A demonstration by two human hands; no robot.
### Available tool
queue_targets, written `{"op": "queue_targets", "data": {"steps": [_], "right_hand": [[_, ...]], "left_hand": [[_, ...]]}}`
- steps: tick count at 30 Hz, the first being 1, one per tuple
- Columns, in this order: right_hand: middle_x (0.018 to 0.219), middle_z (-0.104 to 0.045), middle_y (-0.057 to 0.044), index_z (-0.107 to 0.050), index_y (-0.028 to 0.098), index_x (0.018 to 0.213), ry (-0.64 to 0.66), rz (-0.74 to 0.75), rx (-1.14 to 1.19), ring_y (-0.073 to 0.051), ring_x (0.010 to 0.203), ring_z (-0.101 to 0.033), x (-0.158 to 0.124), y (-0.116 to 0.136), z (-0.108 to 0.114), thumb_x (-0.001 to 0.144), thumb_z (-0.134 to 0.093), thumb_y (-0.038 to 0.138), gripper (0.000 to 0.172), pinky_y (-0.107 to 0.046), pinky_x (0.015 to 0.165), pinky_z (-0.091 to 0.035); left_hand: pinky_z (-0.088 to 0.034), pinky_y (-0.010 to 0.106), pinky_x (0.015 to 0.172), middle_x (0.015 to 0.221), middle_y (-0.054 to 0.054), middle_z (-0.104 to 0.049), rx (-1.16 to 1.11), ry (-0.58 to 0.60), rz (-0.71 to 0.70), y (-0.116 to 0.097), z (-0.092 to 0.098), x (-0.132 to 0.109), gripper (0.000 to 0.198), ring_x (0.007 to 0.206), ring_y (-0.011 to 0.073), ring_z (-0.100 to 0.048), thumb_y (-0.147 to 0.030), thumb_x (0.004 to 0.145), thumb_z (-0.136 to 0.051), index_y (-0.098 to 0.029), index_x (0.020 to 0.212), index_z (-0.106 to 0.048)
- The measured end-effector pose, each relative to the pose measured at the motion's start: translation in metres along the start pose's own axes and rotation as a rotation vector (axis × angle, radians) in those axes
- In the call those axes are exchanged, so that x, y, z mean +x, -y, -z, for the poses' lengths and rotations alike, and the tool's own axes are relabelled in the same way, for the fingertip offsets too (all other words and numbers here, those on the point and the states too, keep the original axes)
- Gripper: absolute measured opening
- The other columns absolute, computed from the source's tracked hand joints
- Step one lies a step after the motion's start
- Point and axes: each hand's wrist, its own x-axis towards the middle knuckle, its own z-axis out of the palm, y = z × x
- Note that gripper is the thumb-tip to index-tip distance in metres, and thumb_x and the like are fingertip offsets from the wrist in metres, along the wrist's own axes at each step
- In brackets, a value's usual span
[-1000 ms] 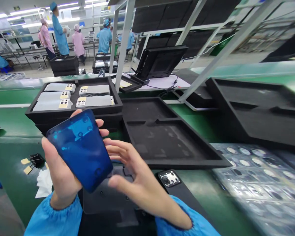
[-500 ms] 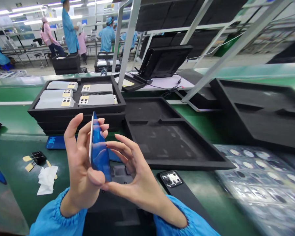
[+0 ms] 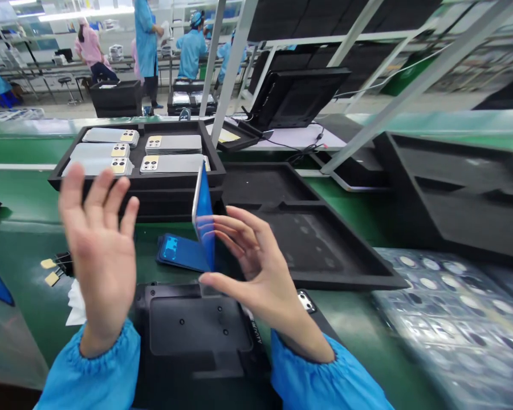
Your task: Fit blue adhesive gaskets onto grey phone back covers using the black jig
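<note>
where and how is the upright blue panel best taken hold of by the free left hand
Probably by the upper edge of the blue panel, pinched lightly, with the left hand coming from the left and slightly above. The panel is thin and appears nearly edge-on; the fingers of the right hand are lower on its right, leaving the top exposed.

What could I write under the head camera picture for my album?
Right hand holding a blue panel nearly upright, left hand raised open before a black tray.
</note>
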Motion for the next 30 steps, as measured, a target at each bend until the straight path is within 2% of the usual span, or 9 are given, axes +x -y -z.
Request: {"op": "queue_targets", "data": {"steps": [2, 4, 7, 11, 15, 21, 25, 28, 30], "right_hand": [[0.143, -0.059, -0.007, -0.041, 0.033, 0.143, 0.023, -0.028, -0.194, -0.025, 0.139, -0.053, 0.008, -0.01, 0.008, 0.077, -0.087, 0.034, 0.08, -0.047, 0.12, -0.041], [0.147, -0.055, -0.01, -0.039, 0.029, 0.145, 0.097, -0.075, -0.389, -0.027, 0.141, -0.05, 0.016, -0.023, 0.013, 0.079, -0.083, 0.033, 0.08, -0.048, 0.12, -0.04], [0.142, -0.058, -0.012, -0.047, 0.024, 0.137, 0.213, -0.139, -0.547, -0.03, 0.133, -0.057, 0.026, -0.046, 0.012, 0.077, -0.081, 0.024, 0.069, -0.048, 0.114, -0.045], [0.123, -0.065, -0.009, -0.06, 0.018, 0.115, 0.361, -0.192, -0.663, -0.027, 0.112, -0.065, 0.035, -0.073, 0.009, 0.075, -0.083, 0.017, 0.046, -0.047, 0.101, -0.053], [0.123, -0.066, -0.008, -0.066, 0.015, 0.105, 0.491, -0.224, -0.772, -0.025, 0.111, -0.064, 0.038, -0.09, 0.013, 0.089, -0.076, 0.025, 0.022, -0.047, 0.097, -0.055], [0.123, -0.067, -0.008, -0.067, 0.016, 0.115, 0.586, -0.307, -0.895, -0.024, 0.108, -0.067, 0.035, -0.108, 0.016, 0.097, -0.069, 0.032, 0.024, -0.046, 0.093, -0.058], [0.128, -0.066, -0.009, -0.067, 0.016, 0.114, 0.557, -0.286, -0.91, -0.027, 0.116, -0.065, 0.036, -0.099, 0.01, 0.096, -0.07, 0.031, 0.024, -0.05, 0.099, -0.055], [0.139, -0.061, -0.012, -0.068, 0.017, 0.109, 0.474, -0.195, -0.889, -0.03, 0.134, -0.056, 0.038, -0.069, 0.007, 0.094, -0.07, 0.028, 0.018, -0.053, 0.112, -0.046], [0.141, -0.06, -0.012, -0.069, 0.021, 0.106, 0.423, -0.142, -0.87, -0.029, 0.136, -0.055, 0.03, -0.041, 0.009, 0.093, -0.07, 0.031, 0.017, -0.05, 0.115, -0.043]], "left_hand": [[-0.046, 0.036, 0.112, 0.129, -0.002, -0.067, 0.008, -0.176, -0.034, -0.008, 0.007, 0.008, 0.03, 0.13, 0.0207, -0.057, -0.052, 0.095, -0.059, -0.033, 0.116, -0.07], [-0.045, 0.034, 0.112, 0.125, -0.006, -0.068, 0.037, -0.262, -0.047, -0.016, 0.013, 0.012, 0.023, 0.129, 0.0189, -0.057, -0.043, 0.098, -0.053, -0.034, 0.109, -0.071], [-0.045, 0.035, 0.111, 0.125, -0.01, -0.068, 0.088, -0.229, -0.028, -0.021, 0.02, 0.012, 0.023, 0.13, 0.0194, -0.057, -0.037, 0.098, -0.051, -0.04, 0.109, -0.07], [-0.052, 0.034, 0.102, 0.123, -0.003, -0.069, 0.085, -0.201, -0.053, -0.021, 0.023, 0.011, 0.023, 0.122, 0.022, -0.063, -0.037, 0.093, -0.06, -0.036, 0.114, -0.069], [-0.054, 0.031, 0.099, 0.119, 0.0, -0.07, 0.052, -0.163, -0.012, -0.024, 0.025, 0.011, 0.019, 0.119, 0.0215, -0.065, -0.036, 0.092, -0.064, -0.033, 0.11, -0.069], [-0.056, 0.033, 0.095, 0.109, 0.002, -0.074, 0.0, -0.12, -0.005, -0.036, 0.032, 0.009, 0.016, 0.112, 0.0224, -0.069, -0.04, 0.093, -0.065, -0.03, 0.105, -0.07], [-0.058, 0.033, 0.091, 0.1, 0.001, -0.075, -0.033, -0.102, -0.036, -0.041, 0.034, 0.007, 0.015, 0.099, 0.0197, -0.072, -0.038, 0.093, -0.063, -0.029, 0.101, -0.072], [-0.059, 0.03, 0.085, 0.092, 0.001, -0.075, -0.07, -0.09, -0.081, -0.046, 0.031, 0.0, 0.013, 0.088, 0.0175, -0.072, -0.033, 0.093, -0.064, -0.027, 0.096, -0.075], [-0.059, 0.028, 0.077, 0.086, 0.001, -0.075, -0.073, -0.061, -0.144, -0.05, 0.027, -0.007, 0.015, 0.08, 0.0164, -0.071, -0.028, 0.092, -0.063, -0.025, 0.094, -0.077]]}}
